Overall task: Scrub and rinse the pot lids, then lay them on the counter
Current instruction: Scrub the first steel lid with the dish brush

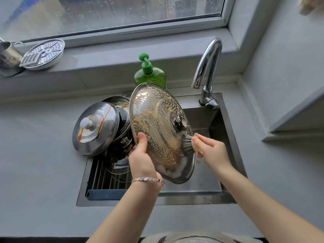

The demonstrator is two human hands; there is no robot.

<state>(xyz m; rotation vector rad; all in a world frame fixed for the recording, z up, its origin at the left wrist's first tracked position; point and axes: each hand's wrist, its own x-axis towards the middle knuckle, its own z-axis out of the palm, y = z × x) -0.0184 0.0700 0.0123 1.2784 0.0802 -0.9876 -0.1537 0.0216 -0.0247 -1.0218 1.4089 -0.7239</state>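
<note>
A large steel pot lid [157, 123], streaked with brown soapy foam, is tilted over the sink [226, 130]. My left hand [142, 158] grips its lower left rim. My right hand [208, 149] holds a scrub brush [188, 143] whose bristles press on the lid just below its dark knob. A steel lid with a white knob [95, 128] and brown streaks leans on other stacked lids [121, 109] at the sink's left. A glass lid [117, 165] lies flat on the drying rack.
A green soap pump bottle [149, 72] stands behind the lid. The chrome faucet [207, 71] arches at the back right, with no water running. A roll-up rack [103, 172] covers the sink's left part. A steamer plate [43, 53] and metal cup [7, 53] sit on the windowsill.
</note>
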